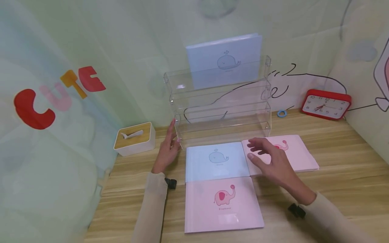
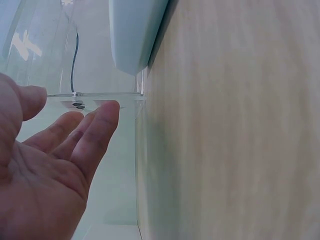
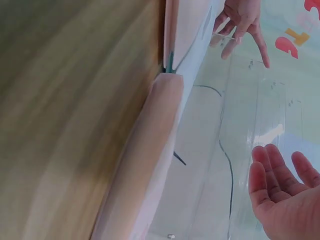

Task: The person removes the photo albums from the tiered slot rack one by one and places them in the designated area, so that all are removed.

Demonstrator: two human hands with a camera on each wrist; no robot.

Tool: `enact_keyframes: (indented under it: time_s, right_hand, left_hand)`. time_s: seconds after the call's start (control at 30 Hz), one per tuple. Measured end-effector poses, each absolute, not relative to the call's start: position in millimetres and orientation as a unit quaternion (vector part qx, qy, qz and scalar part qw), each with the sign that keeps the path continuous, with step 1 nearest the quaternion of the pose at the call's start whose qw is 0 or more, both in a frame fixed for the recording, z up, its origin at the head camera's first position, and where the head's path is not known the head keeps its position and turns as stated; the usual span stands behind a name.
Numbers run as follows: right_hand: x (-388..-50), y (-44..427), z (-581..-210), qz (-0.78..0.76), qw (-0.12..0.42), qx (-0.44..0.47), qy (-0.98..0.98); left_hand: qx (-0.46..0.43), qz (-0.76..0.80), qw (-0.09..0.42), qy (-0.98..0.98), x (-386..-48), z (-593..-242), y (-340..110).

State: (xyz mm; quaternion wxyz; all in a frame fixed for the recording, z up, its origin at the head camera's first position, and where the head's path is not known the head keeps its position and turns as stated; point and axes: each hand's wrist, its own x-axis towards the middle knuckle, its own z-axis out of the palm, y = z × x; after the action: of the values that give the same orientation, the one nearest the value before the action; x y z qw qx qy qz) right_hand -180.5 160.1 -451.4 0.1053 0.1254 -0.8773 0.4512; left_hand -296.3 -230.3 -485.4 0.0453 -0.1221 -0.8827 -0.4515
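Observation:
A transparent tiered rack (image 1: 223,130) stands at the back of the table, a blue whale book (image 1: 206,64) leaning upright in its top tier. At the rack's left side panel is my left hand (image 1: 167,152), index finger extended and fingertips against or very near the edge. My right hand (image 1: 275,163) hovers over a pink elephant book (image 1: 299,155), fingers loosely bent and holding nothing. Left of that book lies another blue whale book (image 1: 200,162), with a second pink elephant book (image 1: 206,216) in front of it. The right wrist view shows my right palm (image 3: 295,205) facing the rack.
To the rack's left sits a white box (image 1: 136,148) with a wooden lid. A red clock (image 1: 326,104) stands at the back right, and a small blue ring (image 1: 282,113) lies between it and the rack. Printed curtains hang behind and on the left.

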Motion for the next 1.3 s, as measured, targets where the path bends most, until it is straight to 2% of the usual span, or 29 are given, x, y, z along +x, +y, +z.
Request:
enact_keyframes:
  time_s: [0.63,1.3]
  right_hand:
    - [-200.9,159.3,-430.3,0.446,0.186,0.142,-0.864]
    - [-223.7,167.3,-410.4,0.438,0.209,0.169,-0.858]
  left_hand:
    - [-0.139,-0.429,0.059,-0.891,-296.0,-486.7,-230.7]
    - [-0.135,-0.431,0.058,-0.890,-295.8,-486.1,-231.1]
